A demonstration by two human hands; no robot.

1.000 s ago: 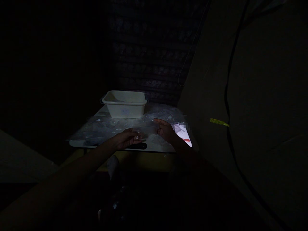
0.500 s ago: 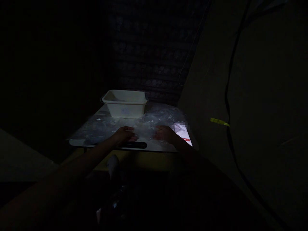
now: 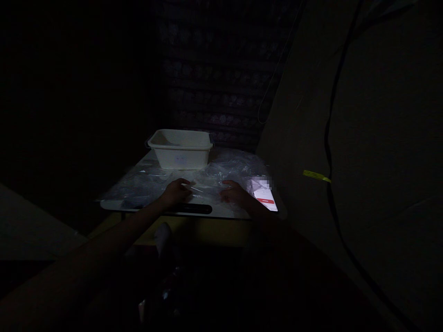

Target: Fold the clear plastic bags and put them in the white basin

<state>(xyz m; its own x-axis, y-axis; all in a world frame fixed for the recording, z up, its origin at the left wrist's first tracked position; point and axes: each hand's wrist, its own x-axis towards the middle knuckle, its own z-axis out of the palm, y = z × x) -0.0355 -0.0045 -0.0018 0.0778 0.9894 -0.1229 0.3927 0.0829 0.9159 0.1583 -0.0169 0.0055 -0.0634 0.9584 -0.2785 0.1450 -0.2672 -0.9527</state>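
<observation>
My left hand [image 3: 177, 191] is over the front of a small white table [image 3: 224, 211], its fingers curled on thin clear plastic [image 3: 205, 186]. Facing it, my right hand [image 3: 233, 192] has its fingers bent round the other side of the same plastic. The stretch between them looks crumpled and see-through; whether it is a bag or a loose sheet is hard to make out in the dark. A long black handle-like object [image 3: 194, 209] lies along the table's front edge, just below my left hand. More clear plastic [image 3: 138, 184] is spread across the tabletop.
Behind my hands stands a white rectangular tub [image 3: 183, 158] with side handles. A lit phone [image 3: 266, 198] lies by the table's right edge. Along the right wall hangs a dark cable [image 3: 327, 133] with a yellow tag [image 3: 315, 175]. The surroundings are very dark.
My hands have shifted slightly, and the plastic between them now lies lower and flatter with a bright crease near my left fingers. The phone's screen picture has scrolled or changed.
</observation>
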